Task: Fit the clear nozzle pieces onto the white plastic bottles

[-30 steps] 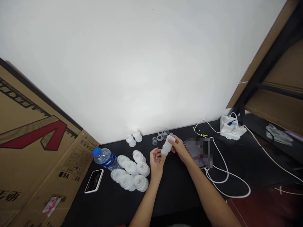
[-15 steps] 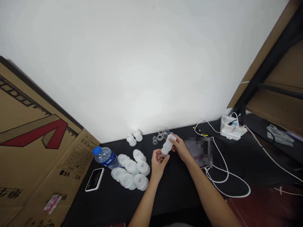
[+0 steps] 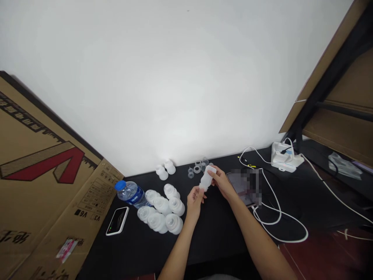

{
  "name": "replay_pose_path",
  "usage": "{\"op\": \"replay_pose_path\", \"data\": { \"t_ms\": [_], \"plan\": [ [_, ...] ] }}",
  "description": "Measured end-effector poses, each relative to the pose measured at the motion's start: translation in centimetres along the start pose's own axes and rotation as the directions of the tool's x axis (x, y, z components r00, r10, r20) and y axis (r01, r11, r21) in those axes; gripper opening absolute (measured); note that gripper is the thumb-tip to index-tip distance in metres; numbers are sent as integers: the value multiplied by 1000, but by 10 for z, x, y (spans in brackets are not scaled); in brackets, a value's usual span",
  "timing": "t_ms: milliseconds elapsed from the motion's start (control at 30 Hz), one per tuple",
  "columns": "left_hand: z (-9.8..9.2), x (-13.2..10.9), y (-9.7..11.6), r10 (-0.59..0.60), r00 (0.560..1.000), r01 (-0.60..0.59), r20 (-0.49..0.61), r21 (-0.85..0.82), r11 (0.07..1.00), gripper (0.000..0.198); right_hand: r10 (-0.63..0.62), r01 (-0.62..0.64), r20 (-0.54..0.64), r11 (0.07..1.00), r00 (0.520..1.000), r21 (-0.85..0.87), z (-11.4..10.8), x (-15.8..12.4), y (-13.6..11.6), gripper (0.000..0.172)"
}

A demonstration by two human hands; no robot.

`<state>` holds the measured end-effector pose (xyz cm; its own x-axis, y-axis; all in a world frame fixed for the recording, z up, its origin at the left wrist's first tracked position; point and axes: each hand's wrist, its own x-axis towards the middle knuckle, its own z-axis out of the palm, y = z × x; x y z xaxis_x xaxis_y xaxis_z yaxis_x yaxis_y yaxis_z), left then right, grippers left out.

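Note:
A small white baby bottle (image 3: 207, 178) is tilted above the black table, its base up to the right and its neck down to the left. My right hand (image 3: 218, 179) is closed around the base end. At the neck end, the thumb and fingers of my left hand (image 3: 194, 197) pinch the bottle; any small part between those fingers is hidden. Several clear rings and teat parts (image 3: 197, 169) lie just behind the bottle. To the left stand several translucent bottles with clear tops (image 3: 162, 205). Two white bottles without such tops (image 3: 169, 167) stand near the wall.
A water bottle with a blue cap (image 3: 129, 191) and a white-edged phone (image 3: 117, 220) lie at left, beside a large cardboard box (image 3: 43, 182). On the right are a tablet-like device (image 3: 240, 188), looping white cables (image 3: 278, 202) and a power strip (image 3: 284, 156).
My left fingers have closed in on the bottle's neck, with the thumb shifting up onto it. My right hand keeps its hold, nearly still.

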<state>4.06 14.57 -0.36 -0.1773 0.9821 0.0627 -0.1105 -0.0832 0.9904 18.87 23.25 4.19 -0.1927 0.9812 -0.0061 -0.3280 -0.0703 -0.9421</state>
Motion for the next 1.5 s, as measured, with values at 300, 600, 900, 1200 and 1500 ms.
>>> {"op": "replay_pose_path", "data": {
  "t_ms": [300,600,900,1200,1500],
  "plan": [
    [0,-2,5,-11,1000,11,-4,-32,999,66,-27,26,23,999,999,47,1,-3,-2,57],
    [3,-1,6,-38,999,38,14,-44,998,75,-14,11,84,999,996,37,5,-8,-9,59],
    [-6,0,-5,-64,996,61,-54,-54,997,60,-43,43,67,999,997,7,3,-4,-1,58],
    [-9,-5,-1,35,992,-25,-119,86,996,54,-59,58,57,998,997,16,3,-2,5,58],
    [-1,-15,5,93,974,-81,-208,69,994,55,-215,213,-13,973,976,-91,4,0,7,50]
  ]
}}
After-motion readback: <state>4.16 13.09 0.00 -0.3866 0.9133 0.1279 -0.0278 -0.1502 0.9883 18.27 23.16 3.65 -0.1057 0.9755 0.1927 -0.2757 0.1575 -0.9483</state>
